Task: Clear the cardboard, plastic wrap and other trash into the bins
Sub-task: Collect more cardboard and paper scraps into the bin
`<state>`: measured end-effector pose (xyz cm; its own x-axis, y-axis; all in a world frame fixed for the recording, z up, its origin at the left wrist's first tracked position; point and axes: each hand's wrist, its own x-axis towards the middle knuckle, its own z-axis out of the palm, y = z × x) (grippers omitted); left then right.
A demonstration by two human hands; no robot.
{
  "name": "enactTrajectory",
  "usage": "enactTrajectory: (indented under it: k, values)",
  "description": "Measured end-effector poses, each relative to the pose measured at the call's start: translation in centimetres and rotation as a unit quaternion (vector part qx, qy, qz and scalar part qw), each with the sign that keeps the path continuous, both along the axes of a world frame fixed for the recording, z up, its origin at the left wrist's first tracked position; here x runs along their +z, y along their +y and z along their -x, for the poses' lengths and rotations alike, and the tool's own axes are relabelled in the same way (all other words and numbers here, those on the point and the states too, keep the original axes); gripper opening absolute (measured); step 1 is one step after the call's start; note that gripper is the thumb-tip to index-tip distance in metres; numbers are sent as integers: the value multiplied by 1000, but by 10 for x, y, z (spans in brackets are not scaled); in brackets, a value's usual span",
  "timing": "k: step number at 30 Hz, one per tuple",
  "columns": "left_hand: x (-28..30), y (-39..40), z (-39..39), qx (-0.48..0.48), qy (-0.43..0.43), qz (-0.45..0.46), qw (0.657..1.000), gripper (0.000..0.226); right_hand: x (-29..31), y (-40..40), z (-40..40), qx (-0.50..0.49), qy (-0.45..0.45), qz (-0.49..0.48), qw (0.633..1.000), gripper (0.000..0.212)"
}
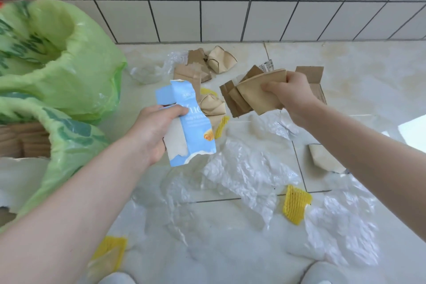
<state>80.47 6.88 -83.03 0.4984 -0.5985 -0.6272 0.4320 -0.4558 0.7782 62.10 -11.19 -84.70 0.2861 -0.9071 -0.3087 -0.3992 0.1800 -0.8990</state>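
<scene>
My left hand (153, 128) grips a torn light-blue carton piece (184, 122) above the floor. My right hand (291, 93) holds a stack of brown cardboard pieces (251, 97), fanned out to the left. Two bins lined with green plastic bags stand at the left: the far bin (57, 53) and the near bin (69, 136), which has brown cardboard inside. Clear plastic wrap (244, 173) is spread over the floor below both hands. More torn cardboard (196, 69) and a crumpled paper cup (221, 59) lie near the wall.
Yellow foam nets lie on the floor at the right (296, 206), the lower left (110, 253) and beside the carton (221, 125). A cardboard box piece (315, 80) sits behind my right hand. A tan scrap (322, 157) lies at the right. A tiled wall (230, 2) closes the back.
</scene>
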Motion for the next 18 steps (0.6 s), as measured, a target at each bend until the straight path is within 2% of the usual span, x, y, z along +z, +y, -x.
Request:
enactTrajectory:
  k: [6,10,18]
  values:
    - [23,59,-3,43,-54,17,997,22,28,60,-25,75,-46,-7,996,25]
    - [43,96,-11,80,-99,45,991,14,53,93,-44,127,-83,7,988,21]
    - [73,155,-55,138,-185,67,971,27,89,140,-84,178,-121,20,976,12]
